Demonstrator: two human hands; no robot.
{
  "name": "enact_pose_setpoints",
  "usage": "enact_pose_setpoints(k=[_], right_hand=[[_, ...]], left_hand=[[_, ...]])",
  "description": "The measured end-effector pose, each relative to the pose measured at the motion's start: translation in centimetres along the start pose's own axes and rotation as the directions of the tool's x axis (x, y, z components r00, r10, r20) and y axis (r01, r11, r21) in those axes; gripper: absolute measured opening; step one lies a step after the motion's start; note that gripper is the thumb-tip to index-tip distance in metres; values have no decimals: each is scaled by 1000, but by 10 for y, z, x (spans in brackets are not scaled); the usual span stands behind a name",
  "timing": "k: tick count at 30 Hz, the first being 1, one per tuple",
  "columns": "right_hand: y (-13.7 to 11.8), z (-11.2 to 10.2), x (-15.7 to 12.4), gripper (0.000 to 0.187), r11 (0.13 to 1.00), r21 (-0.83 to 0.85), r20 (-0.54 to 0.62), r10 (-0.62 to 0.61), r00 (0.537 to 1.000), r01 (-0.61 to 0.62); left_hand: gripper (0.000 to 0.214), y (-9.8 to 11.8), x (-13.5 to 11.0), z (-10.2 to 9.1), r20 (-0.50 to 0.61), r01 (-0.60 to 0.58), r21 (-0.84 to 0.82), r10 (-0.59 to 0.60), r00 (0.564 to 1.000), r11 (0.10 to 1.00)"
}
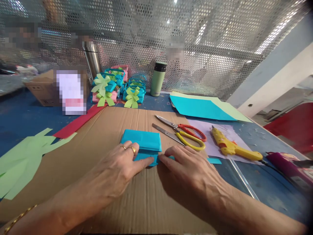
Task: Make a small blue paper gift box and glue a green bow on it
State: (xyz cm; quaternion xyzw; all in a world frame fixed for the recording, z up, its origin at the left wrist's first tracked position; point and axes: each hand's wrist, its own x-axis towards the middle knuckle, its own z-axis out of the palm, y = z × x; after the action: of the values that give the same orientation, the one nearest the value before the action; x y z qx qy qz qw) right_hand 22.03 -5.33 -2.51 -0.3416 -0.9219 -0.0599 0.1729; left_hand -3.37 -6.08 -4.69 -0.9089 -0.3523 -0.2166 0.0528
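A folded piece of bright blue paper [141,138], shaped like a small flat box, lies on the cardboard in front of me. My left hand [127,160], with rings on it, grips its left side, the thumb pressed along the lower flap. At the lower right corner of the paper, my right hand [188,163] has its fingers curled, thumb and index fingertip pinched on the edge. A narrow blue paper strip [214,161] shows beyond the right hand; its middle is hidden under that hand. Red-handled scissors [171,122] and yellow-handled scissors [168,133] lie just beyond.
Brown cardboard [137,202] covers the blue table. On the right are a yellow glue gun [232,148], a glue stick [244,181] and paper sheets [200,109]. Green cut paper [22,163] lies left. Small paper baskets [133,94], a green tumbler [157,80] and a carton [44,88] stand behind.
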Motion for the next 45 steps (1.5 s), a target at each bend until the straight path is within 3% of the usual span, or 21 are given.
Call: enact_pose_setpoints(k=[8, 17, 28, 36, 45], right_hand=[[-1, 5, 2, 13, 999, 6, -16, 52, 999, -52], [-2, 1, 4, 13, 999, 10, 15, 40, 999, -40], [1, 1, 4, 11, 1000, 4, 31, 11, 999, -11], [7, -4, 3, 12, 995, -23, 82, -99, 992, 101], [4, -2, 0, 13, 996, 21, 34, -84, 996, 84]], left_hand=[[45, 2, 8, -11, -40, -43, -16, 42, 998, 999], [45, 3, 8, -4, -134, -20, 72, 30, 990, 997], [45, 3, 6, -2, -78, -110, 87, 117, 990, 990], [42, 6, 7, -5, 28, -63, 60, 61, 998, 996], [55, 4, 4, -3, 92, -23, 31, 20, 996, 999]])
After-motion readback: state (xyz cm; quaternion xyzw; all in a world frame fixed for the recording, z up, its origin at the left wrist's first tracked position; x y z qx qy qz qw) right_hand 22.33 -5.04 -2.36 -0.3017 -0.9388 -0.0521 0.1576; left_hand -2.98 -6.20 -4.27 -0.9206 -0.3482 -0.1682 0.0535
